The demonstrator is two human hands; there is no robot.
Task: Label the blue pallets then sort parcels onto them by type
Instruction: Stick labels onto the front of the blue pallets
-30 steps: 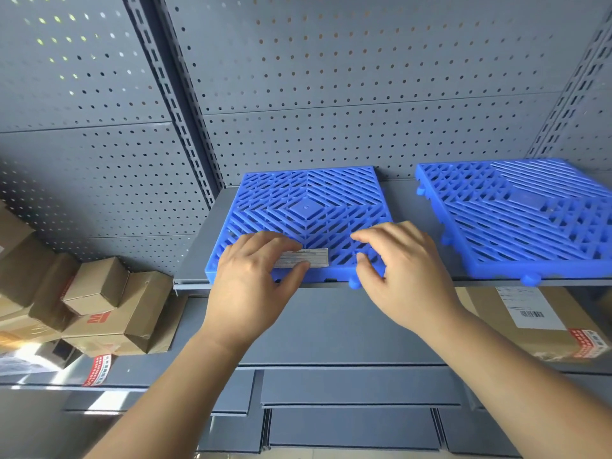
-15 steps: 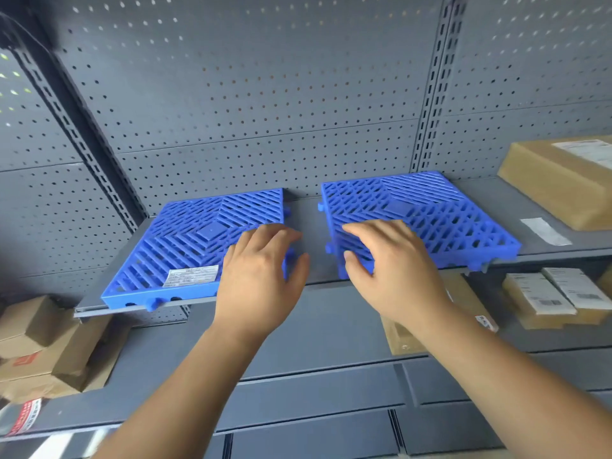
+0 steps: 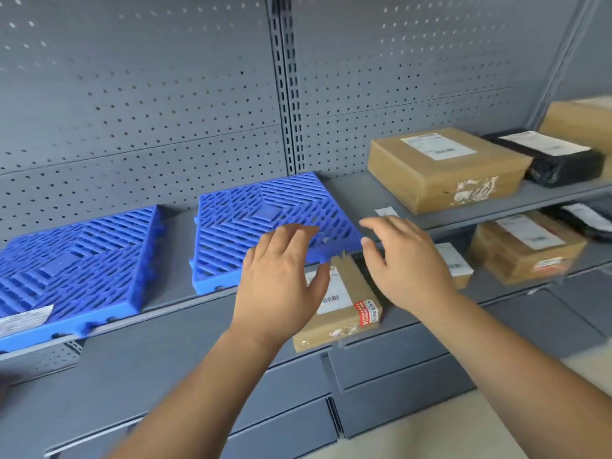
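Note:
Two blue grid pallets lie side by side on a grey shelf [image 3: 172, 303]. The left pallet [image 3: 76, 260] carries a white label [image 3: 25, 318] at its front left corner. The right pallet [image 3: 265, 220] shows no label. My left hand [image 3: 281, 279] hovers, fingers spread and empty, over the right pallet's front right corner. My right hand [image 3: 407, 260] reaches, fingers straight and empty, just right of that pallet. A loose white label [image 3: 385, 212] lies on the shelf beyond its fingertips. A brown parcel [image 3: 440, 168] and a black parcel [image 3: 556, 157] sit further right.
Perforated grey back panels [image 3: 149, 94] rise behind the shelf. On the lower shelf lie a brown parcel [image 3: 337, 309] with a red sticker under my hands and further brown parcels [image 3: 526, 246] to the right. Grey drawer-like panels [image 3: 397, 376] run below.
My view and both hands have swung right, from the left pallet, where the label now sits, past the gap to the right pallet's right corner. More parcels have come into view.

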